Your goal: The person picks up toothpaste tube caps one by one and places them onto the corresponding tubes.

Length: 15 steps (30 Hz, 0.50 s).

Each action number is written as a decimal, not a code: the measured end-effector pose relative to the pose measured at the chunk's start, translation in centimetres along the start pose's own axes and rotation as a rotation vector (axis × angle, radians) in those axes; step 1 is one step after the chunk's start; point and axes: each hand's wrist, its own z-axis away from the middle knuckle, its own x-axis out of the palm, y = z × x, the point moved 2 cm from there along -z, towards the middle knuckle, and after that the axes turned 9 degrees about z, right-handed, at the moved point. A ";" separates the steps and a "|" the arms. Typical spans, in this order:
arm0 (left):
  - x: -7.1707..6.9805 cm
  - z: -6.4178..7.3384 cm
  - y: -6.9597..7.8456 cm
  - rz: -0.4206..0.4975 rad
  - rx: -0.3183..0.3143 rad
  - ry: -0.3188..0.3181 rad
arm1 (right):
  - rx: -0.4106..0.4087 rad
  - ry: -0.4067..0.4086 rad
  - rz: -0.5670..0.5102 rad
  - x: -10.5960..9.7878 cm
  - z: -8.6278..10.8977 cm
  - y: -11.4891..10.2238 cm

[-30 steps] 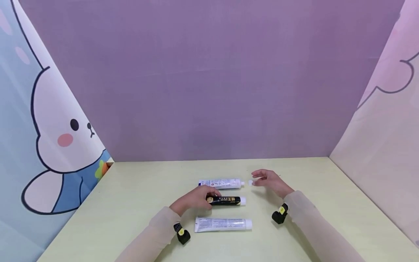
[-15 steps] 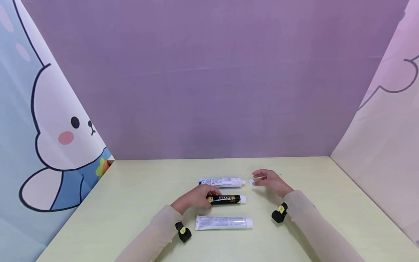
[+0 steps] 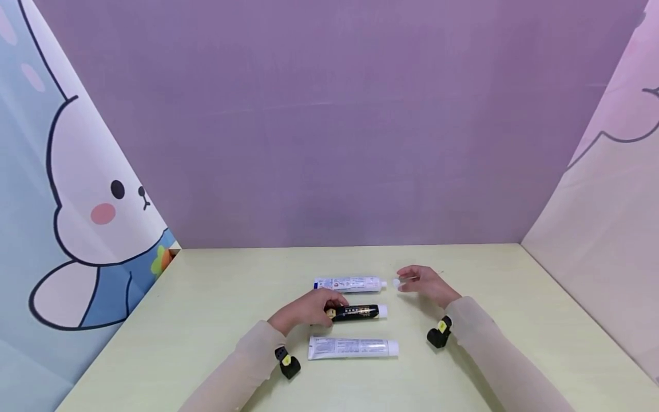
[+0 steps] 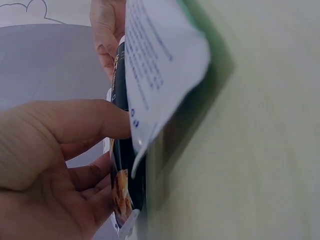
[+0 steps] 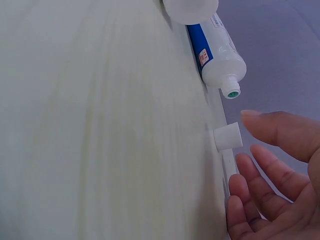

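Three toothpaste tubes lie in a row on the table, caps or nozzles pointing right. My left hand [image 3: 308, 311] grips the tail end of the black toothpaste tube [image 3: 360, 312], thumb on one side and fingers on the other. Beyond it is a white and blue toothpaste tube [image 3: 351, 284], uncapped, its bare nozzle [image 5: 231, 88] showing a green opening in the right wrist view. Its small white cap [image 5: 228, 136] sits on the table just past the nozzle. Beside that cap hovers my right hand [image 3: 426, 285], thumb and fingers apart, holding nothing.
Nearest me lies a white toothpaste tube [image 3: 354, 347] with its white cap on; it fills the foreground of the left wrist view. A purple panel [image 3: 340, 126] stands along the table's back edge, with printed cloth walls [image 3: 87, 229] on both sides.
The head view shifts slightly, so everything sits a little higher in it. Both hands, the tubes and the cap keep their places on the table.
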 end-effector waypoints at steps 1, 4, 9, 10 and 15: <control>0.0 0.0 0.0 -0.002 0.000 -0.001 | 0.001 0.002 0.004 0.0 0.0 0.0; -0.1 0.0 0.0 -0.005 -0.001 -0.001 | 0.008 0.004 0.012 0.0 -0.1 -0.2; -0.1 0.0 0.2 0.004 -0.002 0.001 | 0.012 0.007 0.023 0.0 -0.1 -0.4; -0.2 0.0 0.2 0.006 -0.001 -0.001 | 0.012 0.004 0.026 0.1 -0.1 -0.4; -0.5 0.1 0.3 0.026 0.015 0.001 | 0.012 0.001 0.032 0.2 -0.3 -0.5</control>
